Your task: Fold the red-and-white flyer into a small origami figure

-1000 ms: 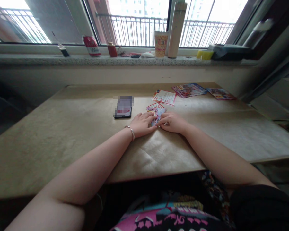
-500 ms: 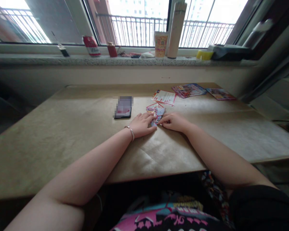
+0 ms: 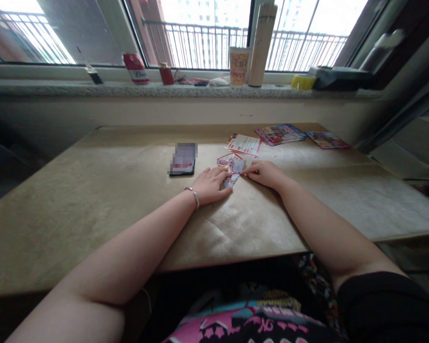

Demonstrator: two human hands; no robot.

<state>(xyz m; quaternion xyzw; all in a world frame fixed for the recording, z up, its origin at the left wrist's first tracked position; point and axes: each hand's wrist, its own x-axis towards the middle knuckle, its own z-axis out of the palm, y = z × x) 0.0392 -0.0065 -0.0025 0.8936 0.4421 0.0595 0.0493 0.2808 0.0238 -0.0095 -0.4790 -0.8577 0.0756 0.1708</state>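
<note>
A small colourful folded paper (image 3: 235, 170) lies on the brown paper-covered table (image 3: 110, 200) in front of me. My left hand (image 3: 211, 185) rests on the table with its fingers lying flat on the paper's left edge. My right hand (image 3: 265, 172) has its fingers pinched on the paper's right edge. A silver bracelet (image 3: 196, 196) circles my left wrist. A dark phone (image 3: 183, 159) lies just left of the hands.
Printed cards and leaflets (image 3: 246, 143) (image 3: 280, 134) (image 3: 328, 139) lie at the table's far right. The windowsill (image 3: 164, 89) holds a red can (image 3: 136, 68), a patterned cup (image 3: 239, 65), a tall beige flask (image 3: 262, 44) and a yellow roll (image 3: 303, 81).
My right hand has slid a little away from me along the paper's right edge. The left hand has stayed in place on the paper.
</note>
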